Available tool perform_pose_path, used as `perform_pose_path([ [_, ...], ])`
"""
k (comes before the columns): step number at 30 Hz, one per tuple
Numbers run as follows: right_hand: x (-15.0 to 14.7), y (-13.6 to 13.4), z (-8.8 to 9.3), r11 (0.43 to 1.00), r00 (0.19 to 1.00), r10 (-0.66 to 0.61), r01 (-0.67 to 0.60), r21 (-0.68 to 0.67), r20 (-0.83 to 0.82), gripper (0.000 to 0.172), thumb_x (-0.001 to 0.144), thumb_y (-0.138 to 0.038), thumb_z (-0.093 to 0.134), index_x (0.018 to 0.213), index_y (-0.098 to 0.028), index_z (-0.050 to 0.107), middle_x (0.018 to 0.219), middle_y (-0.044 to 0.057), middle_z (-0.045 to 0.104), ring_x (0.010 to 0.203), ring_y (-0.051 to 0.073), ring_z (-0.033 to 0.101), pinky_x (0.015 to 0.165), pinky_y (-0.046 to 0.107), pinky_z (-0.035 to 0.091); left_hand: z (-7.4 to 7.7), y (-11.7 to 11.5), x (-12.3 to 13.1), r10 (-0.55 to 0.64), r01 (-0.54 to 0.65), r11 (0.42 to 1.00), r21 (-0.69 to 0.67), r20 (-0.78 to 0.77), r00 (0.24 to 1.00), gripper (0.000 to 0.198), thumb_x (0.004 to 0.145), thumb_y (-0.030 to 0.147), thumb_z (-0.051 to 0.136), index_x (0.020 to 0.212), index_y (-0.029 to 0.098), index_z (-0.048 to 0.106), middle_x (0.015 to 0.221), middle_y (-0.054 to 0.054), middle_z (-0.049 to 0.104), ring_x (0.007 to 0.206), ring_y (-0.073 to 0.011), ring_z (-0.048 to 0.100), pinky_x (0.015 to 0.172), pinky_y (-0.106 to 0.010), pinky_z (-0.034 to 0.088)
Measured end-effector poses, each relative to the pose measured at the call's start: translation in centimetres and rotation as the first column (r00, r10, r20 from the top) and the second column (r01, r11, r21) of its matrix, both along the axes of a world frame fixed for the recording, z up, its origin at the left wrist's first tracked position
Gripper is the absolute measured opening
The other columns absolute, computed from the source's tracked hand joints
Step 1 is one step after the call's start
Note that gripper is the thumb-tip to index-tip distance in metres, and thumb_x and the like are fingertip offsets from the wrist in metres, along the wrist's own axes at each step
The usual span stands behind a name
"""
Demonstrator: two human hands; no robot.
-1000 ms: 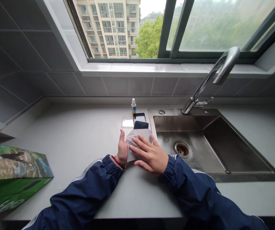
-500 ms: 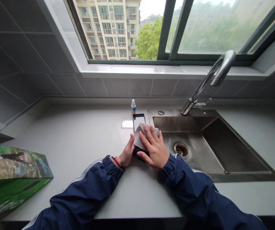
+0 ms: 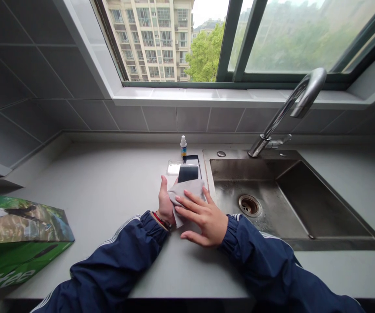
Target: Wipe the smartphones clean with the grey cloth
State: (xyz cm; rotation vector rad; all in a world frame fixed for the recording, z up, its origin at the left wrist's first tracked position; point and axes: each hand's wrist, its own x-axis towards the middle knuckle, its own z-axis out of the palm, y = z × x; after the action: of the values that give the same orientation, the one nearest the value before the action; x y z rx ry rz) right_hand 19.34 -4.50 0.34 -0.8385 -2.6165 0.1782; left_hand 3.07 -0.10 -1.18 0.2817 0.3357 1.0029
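Observation:
A phone [image 3: 188,173] with a dark screen lies in my left hand [image 3: 165,202], whose thumb points up along its left side. A grey cloth [image 3: 187,189] covers the lower part of the phone. My right hand [image 3: 205,217] rests flat on the cloth with its fingers spread, pressing it against the phone. Just behind, a black-framed flat piece [image 3: 191,159] lies on the counter, partly hidden by the phone. Beside it on the left is a clear case [image 3: 173,168], and a small white-capped bottle [image 3: 183,146] stands behind.
To the right is a steel sink [image 3: 292,244] with a chrome faucet [image 3: 267,128]. A green printed bag [image 3: 24,243] stands on the counter [image 3: 105,182] at the far left. The window [image 3: 226,82] is above the back edge.
Both hands have moved slightly left and nearer, with the phone and cloth. The phone's dark upper part now shows above the cloth, apart from the black-framed piece behind.

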Motion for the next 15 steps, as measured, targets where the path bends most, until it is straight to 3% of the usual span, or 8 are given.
perform_pose_path([
  [3, 0.3, 0.2, 0.5, 0.999, 0.999, 0.03, -0.03, -0.015, -0.019, 0.061, 0.095, -0.057, 0.048, 0.14, -0.016, 0.052, 0.151, 0.011, 0.047, 0.147, 0.028, 0.032, 0.12, 0.057, -0.012, 0.2, 0.0, -0.1, 0.098, -0.099, 0.995, -0.011, -0.023, 0.995, 0.082, 0.088, 0.073, 0.04, 0.146, 0.015, 0.046, 0.118, -0.017, 0.07, 0.11, -0.0357, 0.066, 0.101, -0.054, 0.046],
  [8, 1.2, 0.7, 1.0, 1.0, 0.999, 0.016, -0.016, 0.0, -0.045, 0.05, 0.094, -0.045, 0.051, 0.138, -0.02, 0.055, 0.146, 0.01, 0.053, 0.144, 0.026, 0.037, 0.121, 0.057, -0.005, 0.6, 0.0, -0.1, 0.089, -0.091, 0.995, -0.031, -0.068, 0.994, 0.087, 0.088, 0.075, 0.038, 0.148, 0.013, 0.042, 0.12, -0.02, 0.068, 0.109, -0.0352, 0.066, 0.1, -0.052, 0.047],
  [12, 1.8, 1.3, 0.6, 0.996, 0.995, -0.076, 0.08, 0.048, -0.067, 0.052, 0.095, -0.045, 0.052, 0.142, -0.022, 0.051, 0.148, 0.01, 0.051, 0.144, 0.027, 0.037, 0.121, 0.059, 0.008, 0.8, 0.0, 0.0, 0.051, -0.051, 0.999, -0.002, -0.041, 0.998, 0.085, 0.089, 0.075, 0.034, 0.147, 0.014, 0.044, 0.126, -0.018, 0.065, 0.115, -0.0342, 0.063, 0.104, -0.051, 0.045],
  [15, 2.1, 1.8, -0.1, 0.977, 0.978, -0.196, 0.201, 0.072, -0.064, 0.054, 0.099, -0.042, 0.047, 0.148, -0.019, 0.044, 0.153, 0.011, 0.043, 0.148, 0.028, 0.03, 0.119, 0.059, 0.018, 0.8, -0.1, 0.2, 0.053, -0.052, 0.998, 0.029, -0.07, 0.996, 0.082, 0.09, 0.075, 0.033, 0.147, 0.017, 0.045, 0.13, -0.016, 0.064, 0.118, -0.0336, 0.061, 0.105, -0.05, 0.045],
])
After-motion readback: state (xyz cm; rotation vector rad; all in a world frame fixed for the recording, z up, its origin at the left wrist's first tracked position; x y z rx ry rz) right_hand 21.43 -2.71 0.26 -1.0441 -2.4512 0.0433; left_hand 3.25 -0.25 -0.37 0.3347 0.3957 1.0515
